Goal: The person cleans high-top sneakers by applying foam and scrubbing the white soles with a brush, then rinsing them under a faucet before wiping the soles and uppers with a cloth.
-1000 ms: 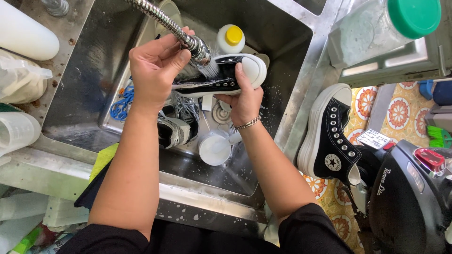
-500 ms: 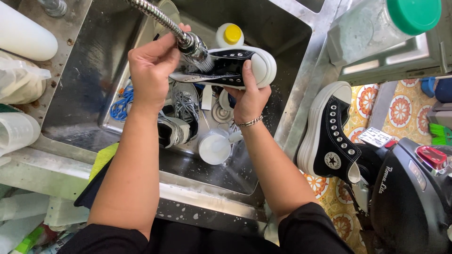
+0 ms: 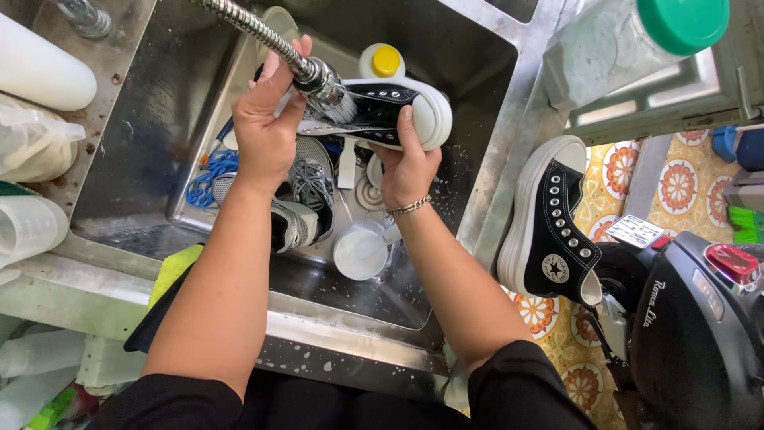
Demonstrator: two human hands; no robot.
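Over the steel sink, my right hand grips a black high-top sneaker with a thick white sole, held on its side. My left hand is closed around the flexible metal faucet hose just behind its spray head, which sprays water onto the sneaker's black canvas. The matching second sneaker leans upright against the sink's outer right side.
In the basin lie a grey laced shoe, blue cord, a white cup and a white bottle with a yellow cap. A green-lidded jar stands at upper right. A black appliance sits lower right.
The sneaker has been turned and lifted slightly toward the spray head, and my left hand has shifted up along the hose. The view moved a little to the right.
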